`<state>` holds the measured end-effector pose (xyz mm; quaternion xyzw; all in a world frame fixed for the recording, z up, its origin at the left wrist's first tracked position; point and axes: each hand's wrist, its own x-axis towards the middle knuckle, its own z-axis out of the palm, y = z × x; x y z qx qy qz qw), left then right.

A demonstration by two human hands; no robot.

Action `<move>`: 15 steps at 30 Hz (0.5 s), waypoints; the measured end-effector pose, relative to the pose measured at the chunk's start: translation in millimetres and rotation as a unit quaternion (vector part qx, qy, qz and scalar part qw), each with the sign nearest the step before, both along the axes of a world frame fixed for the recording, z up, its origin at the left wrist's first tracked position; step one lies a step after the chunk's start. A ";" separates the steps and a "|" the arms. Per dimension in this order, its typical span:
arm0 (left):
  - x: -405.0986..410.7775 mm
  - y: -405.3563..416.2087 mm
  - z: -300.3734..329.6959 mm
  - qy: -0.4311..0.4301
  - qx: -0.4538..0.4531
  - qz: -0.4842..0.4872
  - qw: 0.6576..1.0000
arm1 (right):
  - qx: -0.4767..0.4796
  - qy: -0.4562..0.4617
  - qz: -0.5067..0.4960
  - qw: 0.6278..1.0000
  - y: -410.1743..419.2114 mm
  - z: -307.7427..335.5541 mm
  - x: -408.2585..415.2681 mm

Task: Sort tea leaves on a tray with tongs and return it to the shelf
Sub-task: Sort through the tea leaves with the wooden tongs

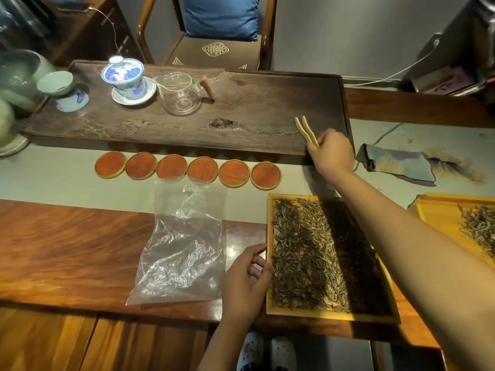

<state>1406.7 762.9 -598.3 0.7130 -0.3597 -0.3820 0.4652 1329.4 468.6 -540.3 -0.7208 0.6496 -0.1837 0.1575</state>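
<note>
The table (pixel 67 250) is glossy, strongly grained wood. A crinkled clear plastic bag (pixel 182 253) lies on it beside a pale smooth wooden tray (pixel 269 263) of dry, matt tea leaves (pixel 302 255). The tongs (pixel 306 131) look like bamboo; the carved tea board (pixel 254 103) is dark matt wood.

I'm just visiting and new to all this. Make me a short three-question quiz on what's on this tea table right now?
1. True or false: the right hand holds the tongs over the dark tea board.
2. How many round coasters lie in the row?
3. Which thing does the left hand touch: A) the plastic bag, B) the tray of tea leaves, C) the lidded cup?

Key: 1 true; 2 six; 3 B, its fingers rest at the tray's left rim.
</note>
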 end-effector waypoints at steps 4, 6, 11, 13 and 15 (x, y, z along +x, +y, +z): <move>-1.1 0.0 -0.4 -0.007 -0.002 0.003 1.000 | 0.006 0.002 -0.003 1.000 -0.9 0.1 -2.1; -1.4 0.6 -0.3 -0.004 -0.005 0.004 1.000 | 0.005 0.010 0.000 1.000 0.0 1.5 -3.2; -1.3 1.4 0.6 -0.004 -0.015 0.000 1.000 | -0.017 0.005 0.010 1.000 10.3 9.2 -10.8; -1.7 1.6 2.3 -0.006 -0.017 0.003 1.000 | -0.029 -0.004 0.018 0.999 18.7 17.3 -21.5; -1.5 1.5 4.4 -0.006 -0.018 0.003 1.000 | -0.052 -0.024 0.021 0.998 31.8 26.3 -39.3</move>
